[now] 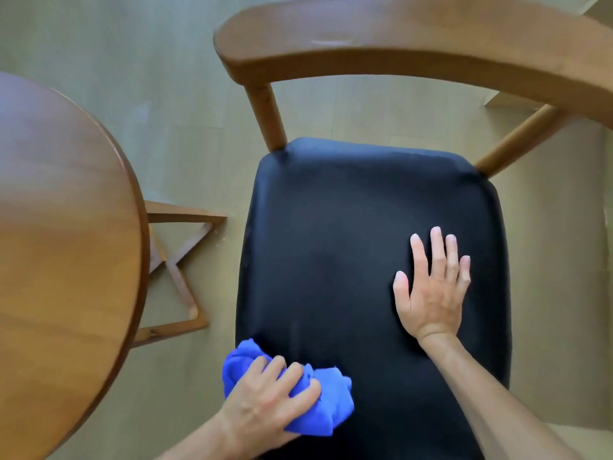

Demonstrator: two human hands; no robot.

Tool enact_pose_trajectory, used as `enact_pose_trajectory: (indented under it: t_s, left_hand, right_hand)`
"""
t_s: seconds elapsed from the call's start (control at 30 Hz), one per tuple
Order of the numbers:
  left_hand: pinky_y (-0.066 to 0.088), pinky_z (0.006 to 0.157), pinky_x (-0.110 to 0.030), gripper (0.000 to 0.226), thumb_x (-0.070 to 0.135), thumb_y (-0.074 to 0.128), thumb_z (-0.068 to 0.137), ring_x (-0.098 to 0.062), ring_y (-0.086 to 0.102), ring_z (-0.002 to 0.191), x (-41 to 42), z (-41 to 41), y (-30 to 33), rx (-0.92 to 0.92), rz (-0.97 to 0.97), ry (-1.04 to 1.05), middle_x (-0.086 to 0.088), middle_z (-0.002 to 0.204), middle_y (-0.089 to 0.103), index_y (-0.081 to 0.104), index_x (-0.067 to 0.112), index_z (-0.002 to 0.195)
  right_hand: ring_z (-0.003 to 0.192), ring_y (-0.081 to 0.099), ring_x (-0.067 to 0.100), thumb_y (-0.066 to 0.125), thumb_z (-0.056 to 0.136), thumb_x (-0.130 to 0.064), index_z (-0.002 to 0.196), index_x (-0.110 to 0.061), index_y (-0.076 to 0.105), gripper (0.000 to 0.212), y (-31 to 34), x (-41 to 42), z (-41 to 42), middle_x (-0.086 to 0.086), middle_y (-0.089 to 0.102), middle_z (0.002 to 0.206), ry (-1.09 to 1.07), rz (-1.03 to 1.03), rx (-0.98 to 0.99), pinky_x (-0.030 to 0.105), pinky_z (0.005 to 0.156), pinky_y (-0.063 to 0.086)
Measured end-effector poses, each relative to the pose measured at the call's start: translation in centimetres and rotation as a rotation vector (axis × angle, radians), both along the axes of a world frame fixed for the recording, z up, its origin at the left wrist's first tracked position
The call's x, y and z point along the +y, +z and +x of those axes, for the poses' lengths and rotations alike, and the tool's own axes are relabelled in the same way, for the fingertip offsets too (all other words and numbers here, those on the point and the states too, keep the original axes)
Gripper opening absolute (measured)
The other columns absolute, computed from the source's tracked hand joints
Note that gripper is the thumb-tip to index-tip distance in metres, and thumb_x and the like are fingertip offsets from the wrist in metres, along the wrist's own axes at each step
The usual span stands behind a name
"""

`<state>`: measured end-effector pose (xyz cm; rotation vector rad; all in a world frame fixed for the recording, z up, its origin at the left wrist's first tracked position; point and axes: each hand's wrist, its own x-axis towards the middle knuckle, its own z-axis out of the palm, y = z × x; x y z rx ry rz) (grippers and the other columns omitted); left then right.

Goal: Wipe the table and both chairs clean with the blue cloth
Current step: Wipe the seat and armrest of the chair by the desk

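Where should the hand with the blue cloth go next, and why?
Probably forward, up the black seat toward the chair's wooden back. The left hand grips the bunched cloth at the seat's near left corner, so most of the seat lies ahead of it. The right hand rests flat on the seat's right side, likely steadying the chair.

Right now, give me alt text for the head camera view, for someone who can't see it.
A person's left hand grips a bunched blue cloth at the near left corner of a chair's black seat, while the right hand rests flat on the seat. A round wooden table stands to the left.
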<state>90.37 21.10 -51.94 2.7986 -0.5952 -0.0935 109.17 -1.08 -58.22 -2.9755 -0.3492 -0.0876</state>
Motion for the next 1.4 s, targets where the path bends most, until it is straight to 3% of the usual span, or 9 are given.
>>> enact_pose_trajectory:
  t_s: [0.1,0.27,0.47,0.67,0.8,0.97,1.1,1.2,1.4]
  left_hand:
    - [0.037,0.051,-0.032,0.042,0.032,0.074,0.059,-0.025,0.045,0.058,0.9,3.3,-0.4,-0.034,0.010,0.008,-0.007,0.077,0.055,0.058,0.019,0.096]
    - [0.048,0.050,-0.029,0.056,0.046,0.061,0.057,-0.030,0.058,0.066,4.5,17.0,-1.6,-0.114,0.017,0.412,-0.009,0.087,0.059,0.057,0.021,0.108]
    - [0.042,0.051,-0.028,0.049,0.045,0.056,0.063,-0.027,0.060,0.067,4.6,16.1,-1.3,0.005,-0.052,0.550,-0.002,0.090,0.057,0.063,0.024,0.106]
    - [0.034,0.040,-0.022,0.057,0.042,0.074,0.049,-0.019,0.047,0.053,0.4,-2.2,-0.4,0.210,-0.075,0.088,0.002,0.082,0.045,0.053,0.026,0.100]
    - [0.042,0.045,-0.028,0.051,0.043,0.075,0.059,-0.022,0.048,0.058,1.3,-2.0,-1.7,0.125,-0.063,0.036,-0.001,0.082,0.052,0.055,0.022,0.101]
    - [0.047,0.051,-0.031,0.051,0.046,0.055,0.063,-0.029,0.061,0.068,6.7,10.8,-1.5,-0.039,-0.022,0.561,-0.005,0.092,0.058,0.054,0.026,0.110]
    - [0.045,0.072,-0.038,0.041,0.035,0.063,0.077,-0.035,0.057,0.088,9.4,19.7,-1.4,0.067,-0.126,0.868,-0.006,0.100,0.053,0.059,0.023,0.116]
    - [0.048,0.074,-0.038,0.044,0.039,0.060,0.071,-0.031,0.059,0.086,7.9,16.4,-1.2,0.086,-0.178,0.861,0.000,0.099,0.055,0.059,0.027,0.113]
    - [0.041,0.037,-0.026,0.056,0.053,0.055,0.051,-0.016,0.056,0.053,2.8,-1.5,1.0,0.384,-0.144,0.510,0.012,0.086,0.046,0.053,0.034,0.103]
  right_hand:
    - [0.146,0.020,0.036,0.039,0.090,-0.036,0.145,-0.014,0.039,0.060,-0.2,-0.1,0.0,0.015,0.027,0.157,0.001,0.005,-0.015,0.057,0.116,0.015]
    - [0.146,0.020,0.035,0.038,0.090,-0.036,0.145,-0.014,0.039,0.060,-0.2,-0.1,0.0,0.014,0.027,0.157,0.000,0.017,-0.018,0.056,0.117,0.014]
    - [0.147,0.019,0.034,0.039,0.091,-0.037,0.147,-0.015,0.037,0.059,-0.4,-0.3,0.0,0.013,0.025,0.158,0.011,0.024,-0.006,0.054,0.117,0.012]
    - [0.146,0.018,0.034,0.036,0.092,-0.038,0.146,-0.015,0.037,0.059,0.0,-0.2,-0.1,0.013,0.025,0.158,0.001,0.020,0.015,0.056,0.117,0.015]
    - [0.146,0.019,0.034,0.037,0.092,-0.038,0.146,-0.015,0.038,0.059,-0.1,-0.2,-0.1,0.013,0.026,0.158,0.002,0.026,0.006,0.056,0.117,0.014]
    - [0.146,0.019,0.034,0.039,0.092,-0.036,0.146,-0.015,0.038,0.058,-0.4,-0.2,-0.2,0.013,0.026,0.157,0.009,0.036,-0.011,0.055,0.117,0.014]
    - [0.146,0.019,0.034,0.039,0.091,-0.036,0.146,-0.015,0.038,0.059,-0.5,-0.2,-0.1,0.013,0.026,0.158,0.005,0.039,-0.010,0.054,0.118,0.012]
    - [0.147,0.019,0.033,0.038,0.091,-0.037,0.147,-0.016,0.037,0.059,-0.4,-0.1,-0.2,0.013,0.025,0.158,0.011,0.019,0.021,0.053,0.118,0.011]
    - [0.146,0.018,0.035,0.031,0.092,-0.039,0.148,-0.015,0.033,0.061,1.6,0.2,-0.1,0.015,0.024,0.158,0.007,-0.084,0.211,0.057,0.116,0.017]
